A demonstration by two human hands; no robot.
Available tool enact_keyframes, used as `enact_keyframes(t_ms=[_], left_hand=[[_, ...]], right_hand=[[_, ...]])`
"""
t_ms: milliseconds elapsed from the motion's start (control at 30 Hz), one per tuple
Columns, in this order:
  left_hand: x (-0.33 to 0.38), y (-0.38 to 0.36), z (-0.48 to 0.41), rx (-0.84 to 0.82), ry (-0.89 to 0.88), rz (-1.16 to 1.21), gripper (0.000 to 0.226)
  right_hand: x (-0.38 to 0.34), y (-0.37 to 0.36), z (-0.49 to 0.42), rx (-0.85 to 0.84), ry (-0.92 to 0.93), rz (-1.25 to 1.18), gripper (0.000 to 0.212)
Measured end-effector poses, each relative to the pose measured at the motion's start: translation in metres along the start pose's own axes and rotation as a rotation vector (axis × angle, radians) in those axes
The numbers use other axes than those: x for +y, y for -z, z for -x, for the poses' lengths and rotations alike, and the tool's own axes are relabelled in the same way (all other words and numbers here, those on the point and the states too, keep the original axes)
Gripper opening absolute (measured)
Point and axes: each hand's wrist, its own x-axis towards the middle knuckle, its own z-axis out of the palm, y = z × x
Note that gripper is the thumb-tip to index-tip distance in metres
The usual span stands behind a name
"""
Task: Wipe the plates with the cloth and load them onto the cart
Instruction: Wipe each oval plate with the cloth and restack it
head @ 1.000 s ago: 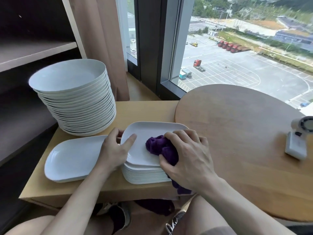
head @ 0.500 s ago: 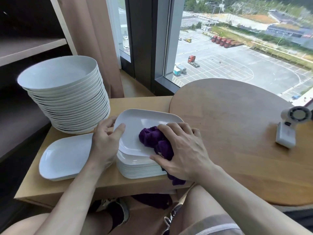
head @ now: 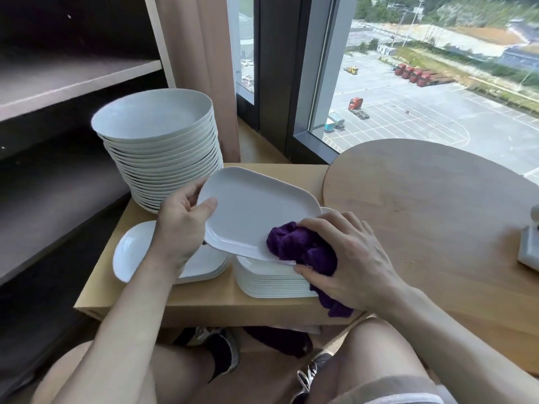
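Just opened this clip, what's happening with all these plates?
A seated person is wiping dishes. The left hand grips a rectangular plate by its edge, holding it tilted above a stack of matching plates on the low wooden table. The right hand holds a purple cloth against the plate's near corner. Another flat plate lies to the left, and a tall stack of round plates stands behind.

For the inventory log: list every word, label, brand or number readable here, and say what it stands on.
No readable text anywhere.
The held plate, round plate stack, purple cloth and white device show no print.
The trucks outside are too small to read.
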Motion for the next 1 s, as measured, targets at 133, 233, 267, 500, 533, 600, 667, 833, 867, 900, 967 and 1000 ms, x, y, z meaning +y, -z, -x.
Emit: enact_keyframes(t_ms=[133, 233, 267, 500, 533, 600, 667, 833, 867, 900, 967, 1000], left_hand=[[0.007, 0.04, -0.007, 0.148, 0.118, 0.013, 0.033], [0.009, 0.065, -0.01, 0.244, 0.183, 0.025, 0.029], [0.01, 0.072, -0.011, 0.273, 0.196, 0.017, 0.029], [0.005, 0.108, -0.014, 0.379, 0.268, -0.196, 0.03], [0.002, 0.11, -0.014, 0.38, 0.281, -0.245, 0.029], [-0.004, 0.112, -0.015, 0.37, 0.297, -0.322, 0.029], [-0.007, 0.113, -0.014, 0.357, 0.311, -0.374, 0.029], [-0.019, 0.117, -0.015, 0.375, 0.367, -0.449, 0.034], [-0.023, 0.118, -0.015, 0.378, 0.381, -0.464, 0.036], [-0.026, 0.119, -0.015, 0.39, 0.395, -0.479, 0.037], [-0.032, 0.121, -0.015, 0.419, 0.417, -0.495, 0.039], [-0.034, 0.121, -0.015, 0.423, 0.421, -0.505, 0.04]], right_hand=[[0.002, -0.005, 0.001, 0.059, -0.015, -0.04, 0.058], [0.003, -0.008, 0.0, 0.063, -0.023, -0.03, 0.059], [0.003, -0.008, 0.0, 0.06, -0.025, -0.025, 0.06], [0.001, -0.01, 0.001, 0.04, -0.059, -0.018, 0.061], [0.0, -0.01, 0.001, 0.038, -0.062, -0.014, 0.061], [0.0, -0.01, 0.001, 0.031, -0.066, -0.008, 0.061], [0.001, -0.01, 0.0, 0.025, -0.07, -0.008, 0.061], [0.001, -0.01, 0.0, 0.014, -0.072, -0.012, 0.061], [0.001, -0.01, 0.0, 0.011, -0.074, -0.014, 0.061], [0.001, -0.01, 0.0, 0.008, -0.077, -0.015, 0.061], [0.001, -0.009, 0.0, 0.007, -0.085, -0.014, 0.061], [0.0, -0.009, 0.0, 0.007, -0.088, -0.013, 0.061]])
